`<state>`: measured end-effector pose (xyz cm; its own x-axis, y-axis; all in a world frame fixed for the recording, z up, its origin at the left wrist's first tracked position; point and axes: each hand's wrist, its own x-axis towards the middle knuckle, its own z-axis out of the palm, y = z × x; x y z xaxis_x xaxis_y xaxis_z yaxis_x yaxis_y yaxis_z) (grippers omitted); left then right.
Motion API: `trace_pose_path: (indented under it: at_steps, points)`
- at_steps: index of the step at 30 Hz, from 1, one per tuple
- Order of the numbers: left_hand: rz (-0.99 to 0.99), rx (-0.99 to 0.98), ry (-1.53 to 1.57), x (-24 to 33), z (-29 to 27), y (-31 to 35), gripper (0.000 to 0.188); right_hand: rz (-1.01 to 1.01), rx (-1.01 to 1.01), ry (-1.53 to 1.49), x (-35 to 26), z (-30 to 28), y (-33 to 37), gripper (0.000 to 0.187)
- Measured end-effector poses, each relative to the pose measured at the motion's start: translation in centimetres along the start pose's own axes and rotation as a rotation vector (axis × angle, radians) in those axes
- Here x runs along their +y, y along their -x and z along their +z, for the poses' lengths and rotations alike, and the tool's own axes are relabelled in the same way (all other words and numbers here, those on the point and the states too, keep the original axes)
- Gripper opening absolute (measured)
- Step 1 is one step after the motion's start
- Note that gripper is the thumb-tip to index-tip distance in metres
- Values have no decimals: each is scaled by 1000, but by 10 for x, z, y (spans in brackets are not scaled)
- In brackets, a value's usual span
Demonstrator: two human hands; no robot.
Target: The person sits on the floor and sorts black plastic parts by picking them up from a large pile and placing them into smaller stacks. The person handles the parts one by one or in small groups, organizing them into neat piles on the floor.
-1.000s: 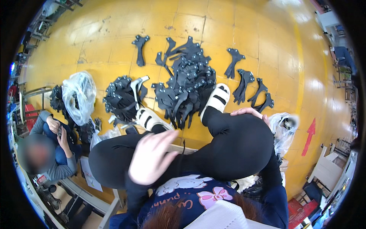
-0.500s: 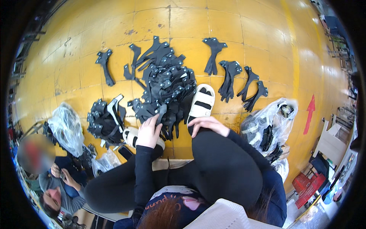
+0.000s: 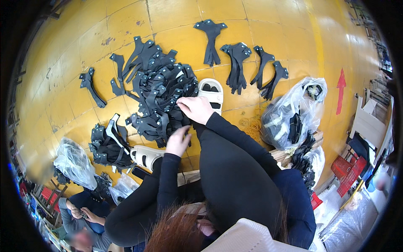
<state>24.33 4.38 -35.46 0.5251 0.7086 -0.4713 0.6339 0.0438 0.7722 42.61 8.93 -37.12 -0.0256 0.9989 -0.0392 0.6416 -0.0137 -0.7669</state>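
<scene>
A large heap of dark Y-shaped strap pieces [image 3: 161,90], with small pale marks at their ends, lies on the floor in front of me. My right hand [image 3: 196,108] reaches over the heap's right edge beside my cream sandal [image 3: 213,94]. Its fingers are drawn together against the dark pieces, and what they grip, if anything, is hidden. Close to the heap's near edge is my left hand [image 3: 178,141], its thumb and fingers apart with nothing visible between them. The other cream sandal [image 3: 145,155] is left of that hand.
Smaller strap bundles [image 3: 236,65] lie to the far right; a single bundle [image 3: 92,87] is at left. A dark pile [image 3: 108,147] sits near my left foot. Clear plastic bags [image 3: 294,113] stand at right and left [image 3: 75,161]. A seated person [image 3: 86,216] works at lower left.
My right hand has left my knee and reached forward to the heap. My left hand has shifted slightly right and nearer to me. The view has turned toward the right.
</scene>
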Motion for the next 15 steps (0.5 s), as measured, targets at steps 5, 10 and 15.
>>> trace_pose_path:
  at_steps: [5, 10, 15]
  points:
    - [10, 195, -106, -26, -64, -42, 33, 47, 18, -40, 35, 6, 12, 15]
    - [-7, 374, -90, -67, -123, -99, 40, 105, 27, -71, 40, 5, 11, 14]
    - [-110, 685, 231, -185, -187, -170, 56, 85, 22, -76, 31, 5, 6, 13]
